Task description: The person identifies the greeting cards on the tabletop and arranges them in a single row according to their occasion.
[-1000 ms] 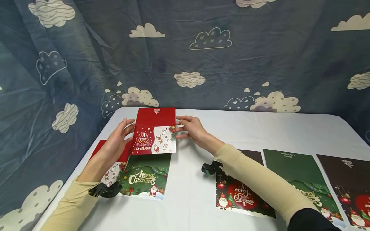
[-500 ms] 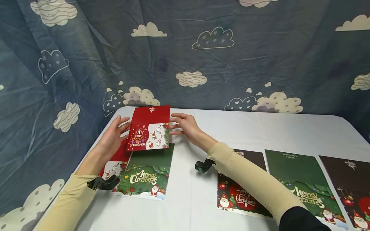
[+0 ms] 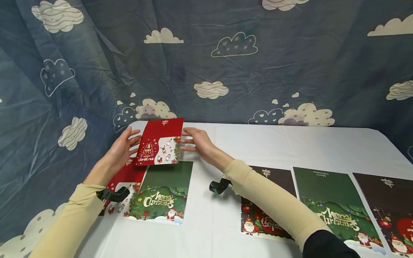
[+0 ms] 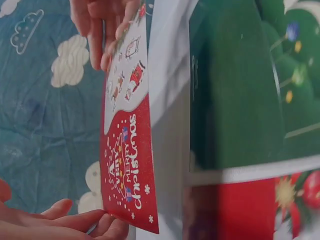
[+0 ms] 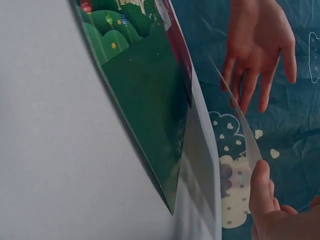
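Note:
A red and white Christmas card [image 3: 158, 141] is raised off the table, tilted, with its picture side toward me. At its left edge my left hand [image 3: 117, 152] touches it with extended fingers, thumb spread away in the right wrist view. On the opposite edge, the spread fingertips of my right hand [image 3: 202, 146] support it, so the card hangs between the two hands. Beneath it lie a green Merry Christmas card [image 3: 159, 200] and another red card [image 3: 127, 173], side by side, the red one partly hidden by my left wrist.
To the right lie a dark brown card [image 3: 258, 224] partly under my right sleeve, a green card [image 3: 326, 190] and a second brown card [image 3: 387, 200]. A white cloth [image 3: 213, 229] covers the table. Behind hangs a blue curtain [image 3: 290, 71] with clouds.
Both hands have carried the raised red card to the left, and it is now tilted more. More of the lower red card and the green card under it shows.

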The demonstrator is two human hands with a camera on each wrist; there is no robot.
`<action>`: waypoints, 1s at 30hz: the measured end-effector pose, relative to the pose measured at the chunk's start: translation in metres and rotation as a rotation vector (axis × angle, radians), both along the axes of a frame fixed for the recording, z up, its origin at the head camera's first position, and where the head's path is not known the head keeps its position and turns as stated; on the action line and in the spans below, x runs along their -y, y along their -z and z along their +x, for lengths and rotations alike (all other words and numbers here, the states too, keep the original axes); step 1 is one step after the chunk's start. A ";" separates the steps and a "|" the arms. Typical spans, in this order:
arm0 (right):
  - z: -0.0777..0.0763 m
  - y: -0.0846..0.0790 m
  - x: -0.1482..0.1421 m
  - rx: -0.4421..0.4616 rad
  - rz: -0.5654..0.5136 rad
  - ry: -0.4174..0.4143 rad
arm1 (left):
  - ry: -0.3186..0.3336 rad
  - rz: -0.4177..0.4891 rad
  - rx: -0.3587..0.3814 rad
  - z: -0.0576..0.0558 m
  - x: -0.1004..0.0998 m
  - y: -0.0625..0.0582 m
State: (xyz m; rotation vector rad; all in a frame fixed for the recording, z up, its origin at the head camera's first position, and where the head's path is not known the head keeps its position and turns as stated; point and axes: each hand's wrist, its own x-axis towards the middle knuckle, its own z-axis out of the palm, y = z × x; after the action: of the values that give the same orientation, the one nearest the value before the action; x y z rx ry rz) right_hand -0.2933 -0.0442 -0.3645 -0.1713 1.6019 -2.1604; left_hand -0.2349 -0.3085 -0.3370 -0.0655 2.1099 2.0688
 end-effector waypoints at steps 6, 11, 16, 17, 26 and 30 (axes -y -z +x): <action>-0.005 0.005 0.010 0.057 -0.066 -0.025 | -0.019 -0.032 0.035 -0.016 0.005 0.004; -0.012 0.013 0.019 0.104 -0.132 -0.013 | -0.055 -0.064 0.058 -0.029 0.008 0.009; -0.018 0.019 0.026 0.140 -0.164 -0.008 | -0.072 -0.098 0.074 -0.039 0.009 0.015; -0.019 0.020 0.028 0.150 -0.171 -0.005 | -0.074 -0.104 0.078 -0.041 0.010 0.015; -0.025 0.031 0.034 0.213 -0.203 -0.007 | -0.065 -0.176 0.098 -0.054 0.019 0.023; -0.025 0.033 0.035 0.231 -0.178 -0.036 | -0.050 -0.206 0.124 -0.054 0.024 0.027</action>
State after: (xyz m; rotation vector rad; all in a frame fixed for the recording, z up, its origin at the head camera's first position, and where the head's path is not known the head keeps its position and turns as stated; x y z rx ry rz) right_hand -0.3180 -0.0796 -0.3979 -0.0044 1.2710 -2.2039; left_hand -0.2890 -0.3324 -0.3638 -0.2699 2.2573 1.8140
